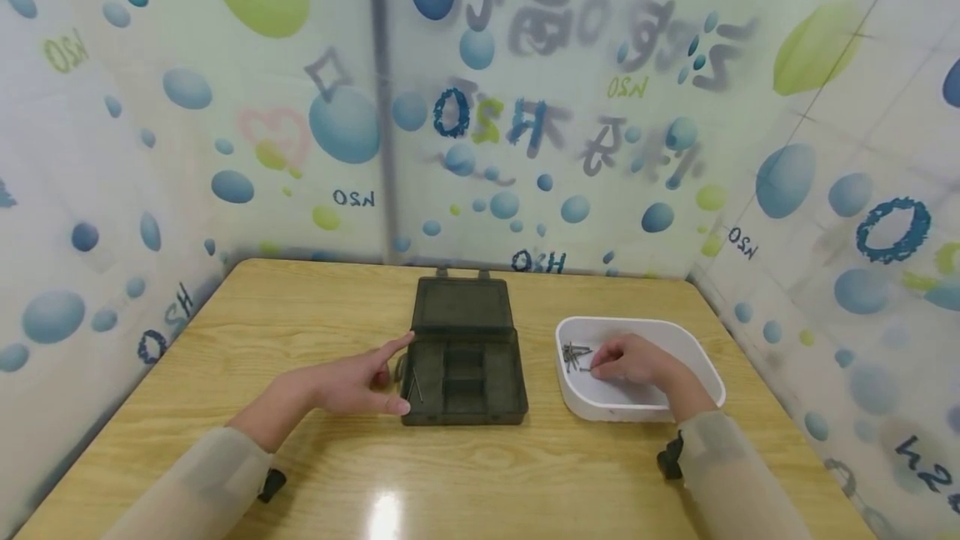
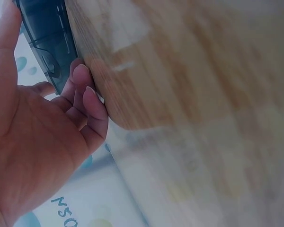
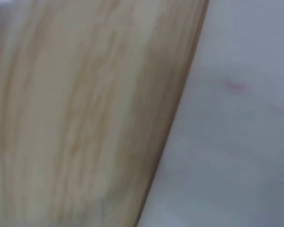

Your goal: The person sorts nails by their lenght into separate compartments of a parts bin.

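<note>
A dark green plastic case [image 1: 465, 407] lies on the table with its lid raised at the back and divided compartments inside. A few thin metal screws [image 1: 417, 387] lie in its left compartment. My left hand [image 1: 348, 382] rests against the case's left side, index finger stretched along the edge and thumb at the front corner; its other fingers are bent in the left wrist view. Inside a white bin [image 1: 637, 413], my right hand [image 1: 633, 359] pinches a small screw [image 1: 586, 369] between thumb and fingertips. Several screws [image 1: 573, 354] are heaped beside those fingertips.
The wooden table [image 1: 330, 307] ends at a curtain [image 1: 315, 215] with printed blue and green spots, which surrounds the back and sides. In the right wrist view only the blurred table edge [image 3: 156, 113] and pale sheet [image 3: 232, 156] appear, without the hand.
</note>
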The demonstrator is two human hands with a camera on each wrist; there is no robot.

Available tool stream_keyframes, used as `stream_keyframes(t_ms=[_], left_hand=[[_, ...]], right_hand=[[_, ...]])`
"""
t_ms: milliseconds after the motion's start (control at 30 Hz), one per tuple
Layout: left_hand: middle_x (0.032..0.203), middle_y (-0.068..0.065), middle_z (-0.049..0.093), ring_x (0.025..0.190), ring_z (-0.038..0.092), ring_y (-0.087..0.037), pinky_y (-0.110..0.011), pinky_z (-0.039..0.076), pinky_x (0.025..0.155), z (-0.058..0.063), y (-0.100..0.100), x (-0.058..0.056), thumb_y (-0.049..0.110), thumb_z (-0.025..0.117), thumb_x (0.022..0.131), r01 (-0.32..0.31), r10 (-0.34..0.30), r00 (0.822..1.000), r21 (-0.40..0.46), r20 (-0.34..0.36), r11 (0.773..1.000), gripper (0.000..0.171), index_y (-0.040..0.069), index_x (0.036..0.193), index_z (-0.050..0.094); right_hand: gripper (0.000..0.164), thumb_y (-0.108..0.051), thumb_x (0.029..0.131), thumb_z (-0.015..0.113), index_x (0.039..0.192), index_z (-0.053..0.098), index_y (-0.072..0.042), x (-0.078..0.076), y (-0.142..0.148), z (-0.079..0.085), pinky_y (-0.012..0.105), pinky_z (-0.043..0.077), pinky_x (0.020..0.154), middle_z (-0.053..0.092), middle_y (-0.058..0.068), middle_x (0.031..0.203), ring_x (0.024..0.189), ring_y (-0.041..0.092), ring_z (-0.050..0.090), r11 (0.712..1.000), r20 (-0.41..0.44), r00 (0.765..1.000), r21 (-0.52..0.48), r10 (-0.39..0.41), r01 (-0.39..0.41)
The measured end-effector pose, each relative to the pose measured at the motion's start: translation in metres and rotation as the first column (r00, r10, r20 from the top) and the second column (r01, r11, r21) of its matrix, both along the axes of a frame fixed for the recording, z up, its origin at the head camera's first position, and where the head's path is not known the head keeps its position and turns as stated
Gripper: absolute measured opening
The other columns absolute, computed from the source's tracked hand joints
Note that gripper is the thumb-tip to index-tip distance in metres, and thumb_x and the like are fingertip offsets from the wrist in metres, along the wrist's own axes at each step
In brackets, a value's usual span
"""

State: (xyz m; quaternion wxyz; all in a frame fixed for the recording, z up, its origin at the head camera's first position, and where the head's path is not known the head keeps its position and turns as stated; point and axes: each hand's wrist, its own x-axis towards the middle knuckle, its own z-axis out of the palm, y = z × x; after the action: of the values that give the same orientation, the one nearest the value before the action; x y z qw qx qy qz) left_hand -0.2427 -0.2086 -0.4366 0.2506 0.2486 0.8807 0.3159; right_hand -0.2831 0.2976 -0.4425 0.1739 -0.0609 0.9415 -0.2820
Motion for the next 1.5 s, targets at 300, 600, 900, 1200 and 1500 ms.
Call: stream_keyframes(t_ms=[300,600,900,1200,1500], left_hand=[[0.108,-0.007,0.056,0.102,0.051,-0.021,-0.047,0.04,0.093,-0.001,0.0,0.0,0.056,0.079,0.1,0.002,-0.002,1.0,-0.003,0.004,1.0,0.116,0.019,0.179,0.002],[0.11,-0.007,0.056,0.102,0.051,-0.021,-0.046,0.041,0.093,0.002,0.001,0.001,0.055,0.078,0.1,0.013,-0.013,1.0,-0.004,-0.008,1.0,0.115,0.017,0.179,0.002],[0.11,-0.007,0.055,0.103,0.051,-0.021,-0.046,0.04,0.093,-0.001,0.001,0.0,0.057,0.077,0.1,0.013,-0.014,1.0,-0.009,-0.012,1.0,0.116,0.018,0.179,0.002],[0.099,-0.005,0.05,0.092,0.047,-0.019,-0.045,0.039,0.087,-0.004,0.0,0.0,0.056,0.077,0.101,0.006,-0.006,1.0,0.002,-0.004,1.0,0.116,0.019,0.179,0.0],[0.096,-0.003,0.048,0.091,0.047,-0.018,-0.044,0.039,0.087,-0.005,-0.001,-0.001,0.056,0.078,0.1,0.002,-0.002,1.0,0.007,-0.002,1.0,0.116,0.021,0.179,0.0]], right_hand=[[0.011,-0.024,0.102,0.08,0.107,0.079,-0.014,0.003,-0.002,0.0,0.037,0.046,0.091,0.073,0.003,0.109,0.101,0.022,0.059,1.0,0.008,1.0,0.01,0.012,-0.012],[0.011,-0.021,0.102,0.079,0.104,0.077,-0.01,0.005,-0.002,0.004,0.033,0.048,0.083,0.072,0.003,0.101,0.093,0.02,0.06,0.998,-0.025,0.998,0.029,0.05,-0.049],[0.021,-0.024,0.108,0.072,0.124,0.079,-0.012,0.016,-0.001,0.015,0.037,0.054,0.091,0.075,0.006,0.12,0.105,0.023,0.062,0.994,-0.079,0.997,-0.109,0.012,-0.02],[0.03,-0.028,0.109,0.072,0.129,0.073,-0.006,0.03,-0.029,0.035,0.036,0.059,0.082,0.075,0.019,0.117,0.103,0.031,0.069,0.925,-0.096,0.994,-0.379,-0.05,0.01],[0.03,-0.024,0.109,0.072,0.131,0.072,-0.004,0.035,-0.076,0.05,0.033,0.064,0.078,0.077,0.016,0.11,0.1,0.034,0.074,0.846,-0.109,0.994,-0.528,0.015,-0.07]])
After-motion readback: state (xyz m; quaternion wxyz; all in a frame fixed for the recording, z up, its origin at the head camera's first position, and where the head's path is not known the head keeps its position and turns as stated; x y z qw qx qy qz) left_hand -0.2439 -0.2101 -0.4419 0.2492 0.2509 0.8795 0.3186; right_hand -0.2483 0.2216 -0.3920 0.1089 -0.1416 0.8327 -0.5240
